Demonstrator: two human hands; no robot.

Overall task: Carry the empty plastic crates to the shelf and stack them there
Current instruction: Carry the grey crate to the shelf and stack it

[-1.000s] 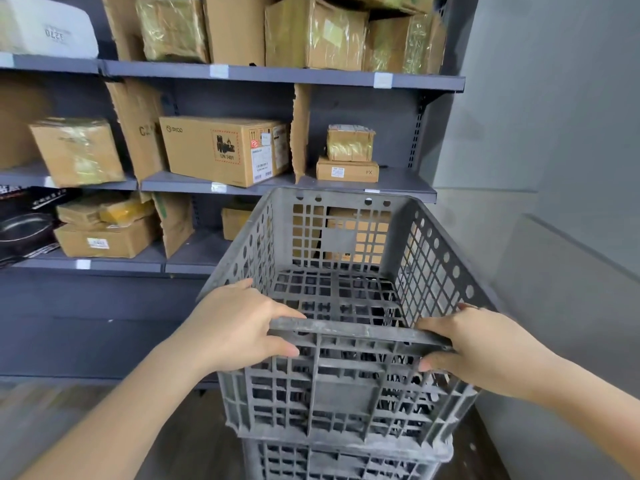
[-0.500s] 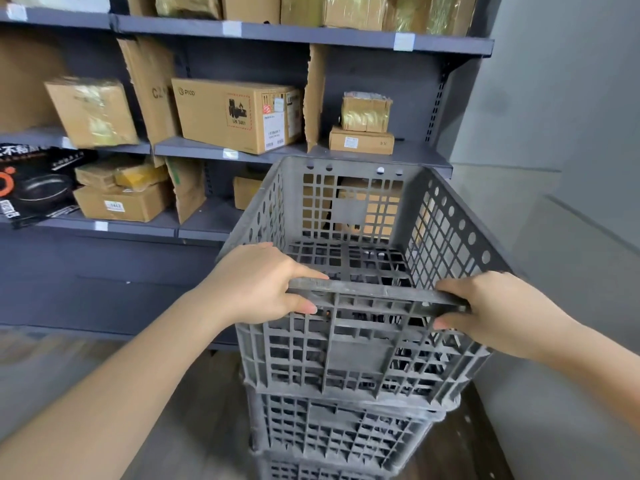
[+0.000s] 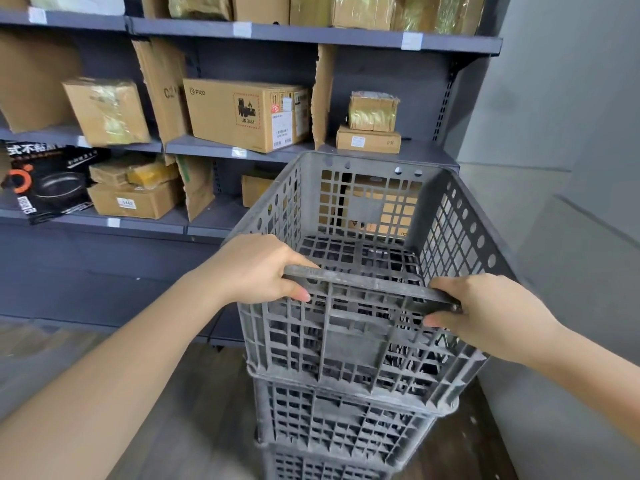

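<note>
An empty grey lattice crate (image 3: 353,341) sits on top of a stack of like crates (image 3: 339,424) on the floor, right in front of the shelf (image 3: 311,36). My left hand (image 3: 256,268) grips the near rim at its left corner, fingers curled over the edge. My right hand (image 3: 485,313) grips the same rim at its right corner. The top crate looks slightly askew on the one beneath. At least two crates show below it; the lowest is cut off by the frame edge.
Grey shelving holds cardboard boxes: a large PICO box (image 3: 246,112), small boxes (image 3: 370,126) to the right, a black pan box (image 3: 45,181) at left. A grey wall (image 3: 571,237) runs close along the right. The wooden floor (image 3: 194,410) lies left of the stack.
The top crate has come down onto the stack with both hands still on its near rim. More of the lower crates shows now as my view tilts downward.
</note>
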